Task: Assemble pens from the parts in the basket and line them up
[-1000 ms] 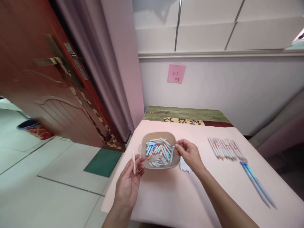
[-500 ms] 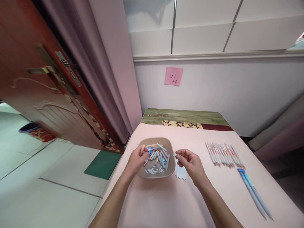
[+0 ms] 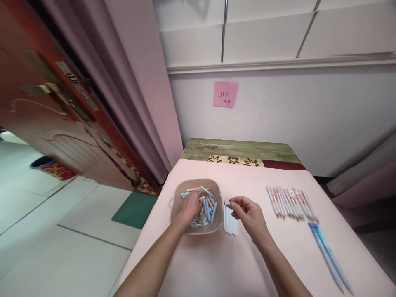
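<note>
My left hand [image 3: 190,207] reaches down into a beige plastic basin [image 3: 175,218], its fingertips hidden among pen parts. Light-blue pen barrels [image 3: 208,209], tan and brown pieces and small whitish bits [image 3: 198,223] lie loose in the basin. Just right of the basin, my right hand [image 3: 250,213] hovers with thumb and forefinger pinched together. What sits in that pinch, if anything, is too small to make out. Below its fingertips a row of thin white refills [image 3: 230,222] lies side by side on the pink tablecloth [image 3: 213,268].
Further right lies a row of pens with pale barrels and reddish marks [image 3: 291,203]. Two blue pens [image 3: 329,258] lie in front of it. A pink note [image 3: 225,95] is stuck to the wall behind. To the left stand a red door [image 3: 37,119] and a curtain [image 3: 136,95].
My left hand has moved down and into the basin from its left rim. My right hand stays pinched near the refills. The view has shifted slightly.
</note>
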The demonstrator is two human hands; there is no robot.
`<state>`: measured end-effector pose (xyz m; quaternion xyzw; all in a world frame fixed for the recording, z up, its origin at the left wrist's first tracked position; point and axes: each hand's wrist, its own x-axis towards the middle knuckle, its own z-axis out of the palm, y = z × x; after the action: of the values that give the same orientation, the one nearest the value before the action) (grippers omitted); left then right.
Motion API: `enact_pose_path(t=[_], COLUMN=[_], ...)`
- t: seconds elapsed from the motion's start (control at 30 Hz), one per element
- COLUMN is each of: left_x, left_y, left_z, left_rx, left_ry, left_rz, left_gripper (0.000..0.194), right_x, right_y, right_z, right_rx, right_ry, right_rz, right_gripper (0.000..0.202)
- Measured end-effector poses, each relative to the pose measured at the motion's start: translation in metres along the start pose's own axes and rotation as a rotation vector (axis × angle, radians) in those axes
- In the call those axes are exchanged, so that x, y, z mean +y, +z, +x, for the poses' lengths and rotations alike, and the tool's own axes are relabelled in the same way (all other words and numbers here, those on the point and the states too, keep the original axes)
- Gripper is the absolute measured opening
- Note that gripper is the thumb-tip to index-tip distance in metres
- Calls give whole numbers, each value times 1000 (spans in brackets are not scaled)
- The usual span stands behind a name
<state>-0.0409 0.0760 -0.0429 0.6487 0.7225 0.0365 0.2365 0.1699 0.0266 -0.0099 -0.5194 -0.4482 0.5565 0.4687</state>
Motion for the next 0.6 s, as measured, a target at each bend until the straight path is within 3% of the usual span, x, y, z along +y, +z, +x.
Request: enact_pose_path(t=[0.13,0.33,0.37,0.47,0.6], left_x=[4,-9,-12,-14,2], left_y=[-2,-27,-30,-30,-26], left_z=[0,-26,-32,-49,-66], left_rx=[43,209,236,260,32], left_ry=[14,25,33,8,-128], left_rz=[14,-86,-176,-767,-1412], left_gripper=[10,22,23,23,30], right_x=[-1,0,1,5,6], right_y=[0,-7,-8,-5,10], right_z=[1,0,0,0,-4], right_rx=[-6,-1,-1,8,-9], right_ry=[-12,-45,-46,-39,-37], right_rz=[11,-52,-57,-19,48], right_gripper=[33,31,31,32,32])
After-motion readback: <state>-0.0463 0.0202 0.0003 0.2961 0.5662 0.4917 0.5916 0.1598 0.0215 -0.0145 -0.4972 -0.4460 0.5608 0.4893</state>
